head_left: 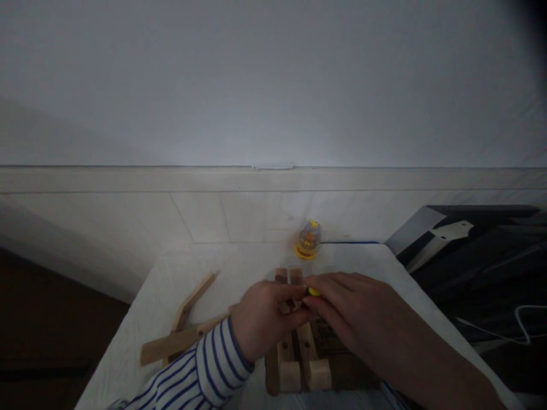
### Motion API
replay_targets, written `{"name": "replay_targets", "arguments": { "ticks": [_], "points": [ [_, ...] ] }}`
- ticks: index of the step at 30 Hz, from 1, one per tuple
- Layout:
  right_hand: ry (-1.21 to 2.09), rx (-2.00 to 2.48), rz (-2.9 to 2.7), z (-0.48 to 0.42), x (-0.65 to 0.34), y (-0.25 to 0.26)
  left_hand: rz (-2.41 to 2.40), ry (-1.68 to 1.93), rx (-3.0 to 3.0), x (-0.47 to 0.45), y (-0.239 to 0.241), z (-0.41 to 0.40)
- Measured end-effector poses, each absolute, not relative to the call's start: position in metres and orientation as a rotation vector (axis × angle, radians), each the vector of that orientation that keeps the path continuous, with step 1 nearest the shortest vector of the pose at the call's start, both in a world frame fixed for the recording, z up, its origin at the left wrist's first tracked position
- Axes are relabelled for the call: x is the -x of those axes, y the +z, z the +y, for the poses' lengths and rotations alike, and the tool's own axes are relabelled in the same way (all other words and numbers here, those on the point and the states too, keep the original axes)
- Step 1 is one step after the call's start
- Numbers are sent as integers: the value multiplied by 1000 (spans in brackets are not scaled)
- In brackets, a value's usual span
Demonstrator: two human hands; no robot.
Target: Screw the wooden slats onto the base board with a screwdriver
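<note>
My right hand (363,302) is closed around a small yellow-and-black object (314,291), perhaps a screwdriver handle, mostly hidden in the fingers. Facing it, the thumb and fingers of my left hand (267,313) pinch together at its dark end; what they grip is hidden. Below both hands lie two parallel wooden strips (306,341) with dark holes and light wooden blocks (290,376) at the near end. These rest on a brown board (350,373), with dark print partly covered by my right hand.
Joined wooden bars (171,344) lie left on the white table (128,347). A clear container with a yellow base (307,245) stands at the back near the white panelled wall (256,216). Dark items with a white bracket (453,229) and white cable (523,324) are at right.
</note>
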State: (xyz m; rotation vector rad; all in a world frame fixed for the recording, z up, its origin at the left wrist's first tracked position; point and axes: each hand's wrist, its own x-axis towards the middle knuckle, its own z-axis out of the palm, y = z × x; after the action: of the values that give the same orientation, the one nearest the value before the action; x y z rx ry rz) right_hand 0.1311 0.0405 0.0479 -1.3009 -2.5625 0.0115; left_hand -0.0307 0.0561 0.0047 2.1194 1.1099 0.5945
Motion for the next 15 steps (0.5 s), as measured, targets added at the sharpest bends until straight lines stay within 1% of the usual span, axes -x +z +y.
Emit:
{"name": "replay_targets", "arguments": {
  "ticks": [5, 11, 15],
  "points": [
    [-43, 1282, -2570, 40, -129, 48, 1168, 609, -2147, 30, 3, 57],
    [85, 1270, -2582, 38, -134, 50, 1125, 585, -2160, 31, 5, 59],
    [70, 1203, -2575, 38, -134, 51, 1126, 576, -2164, 32, 4, 59]
  ]
}}
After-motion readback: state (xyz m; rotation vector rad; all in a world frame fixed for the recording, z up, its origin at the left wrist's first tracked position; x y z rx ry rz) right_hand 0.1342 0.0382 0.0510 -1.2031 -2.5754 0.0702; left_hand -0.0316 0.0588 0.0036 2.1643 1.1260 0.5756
